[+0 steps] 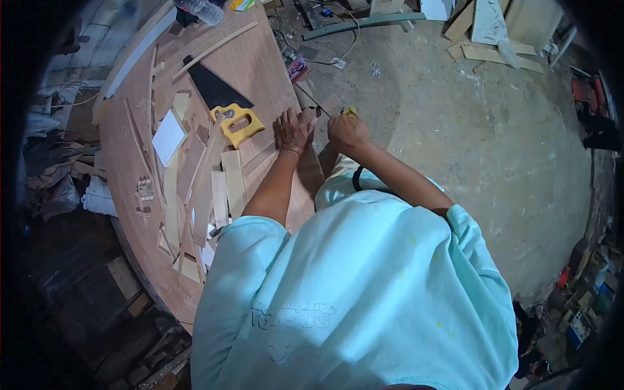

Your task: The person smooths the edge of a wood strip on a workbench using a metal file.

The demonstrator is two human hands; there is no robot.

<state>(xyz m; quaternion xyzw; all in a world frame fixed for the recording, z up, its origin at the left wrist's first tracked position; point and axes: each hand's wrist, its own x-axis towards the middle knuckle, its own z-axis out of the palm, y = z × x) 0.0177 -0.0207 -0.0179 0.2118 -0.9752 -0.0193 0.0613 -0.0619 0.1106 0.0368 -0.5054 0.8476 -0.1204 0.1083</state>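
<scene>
My left hand (294, 132) rests at the right edge of the wooden tabletop (240, 58), fingers curled over the edge; what lies beneath them is hidden. Just off that edge, my right hand (349, 134) is closed in a fist around a tool with a yellow handle (350, 111). A thin dark rod or blade (312, 99) runs from near this fist up and left, past the left fingertips. Left of my left hand lies a handsaw (218, 83) with a black blade and yellow grip.
Wood strips (220, 198) and a white tile-like piece (170, 138) litter the tabletop. A clear plastic bottle (203, 10) is at its far end. Concrete floor (481, 175) stretches to the right, with boards (491, 26) at the back and clutter (578, 318) along the right side.
</scene>
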